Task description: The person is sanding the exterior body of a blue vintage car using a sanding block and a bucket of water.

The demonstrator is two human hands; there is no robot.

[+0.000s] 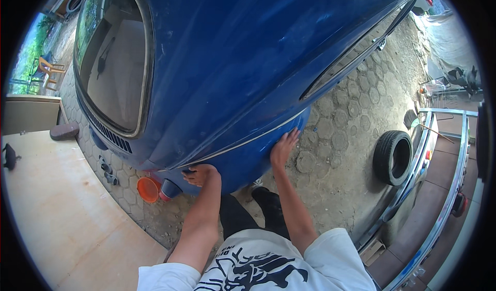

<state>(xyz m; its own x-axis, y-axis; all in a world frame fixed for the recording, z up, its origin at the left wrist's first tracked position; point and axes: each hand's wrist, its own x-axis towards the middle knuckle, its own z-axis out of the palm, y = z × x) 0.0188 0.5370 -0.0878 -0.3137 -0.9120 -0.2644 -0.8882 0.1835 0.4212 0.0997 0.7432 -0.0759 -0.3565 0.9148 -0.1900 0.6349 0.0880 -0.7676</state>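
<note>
A rounded blue car body fills the space ahead of me. A pale strip runs along the seam above its bulging blue fender. My left hand rests on the fender's left part, just below the strip, with its fingers stretched out to the left. On the fender's right side lies my right hand, palm down and fingers extended. Neither hand holds anything that I can see. Near my left hand, a dark lamp housing with a red part sticks out of the fender.
An orange bowl sits on the paving by the lamp. To the left is a pale board with a dark stone-like lump at its edge. At right, a tyre stands beside a metal frame; a broom lies behind.
</note>
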